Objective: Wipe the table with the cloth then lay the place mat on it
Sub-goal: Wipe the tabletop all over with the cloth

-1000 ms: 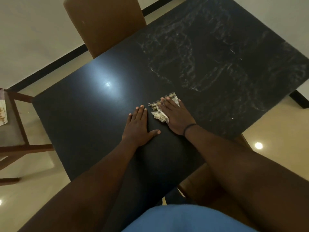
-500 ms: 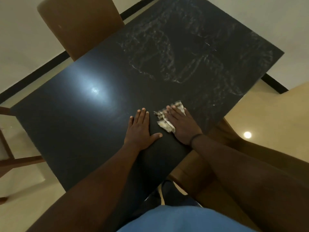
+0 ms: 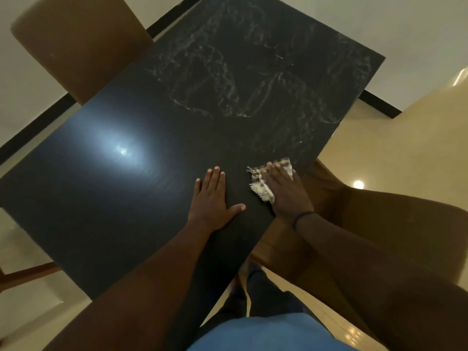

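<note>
Right hand [image 3: 287, 192]: flat, fingers straight — pressing the cloth [image 3: 263, 184] onto the desk [image 3: 121, 188], near its right edge.
Left hand [image 3: 212, 198]: open grip, palm down on desk, just left of cloth — holding nothing.
Far desk: whitish smears [image 3: 228, 87].

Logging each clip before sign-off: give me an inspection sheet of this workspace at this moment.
Surface: black rectangular table, glossy with a light glare at the left, pale smeary streaks across the far half.
Job's things: small checked, frayed cloth lies flat near the table's right edge; place mat not in view.
Clutter: nothing seen.
Grippers: left hand rests flat on the table, fingers straight, apart from the cloth; right hand presses flat on the cloth, a dark band at its wrist.
Cables: nothing seen.
Surroundings: brown chair at the far side, another brown chair at the right, glossy beige floor.
</note>
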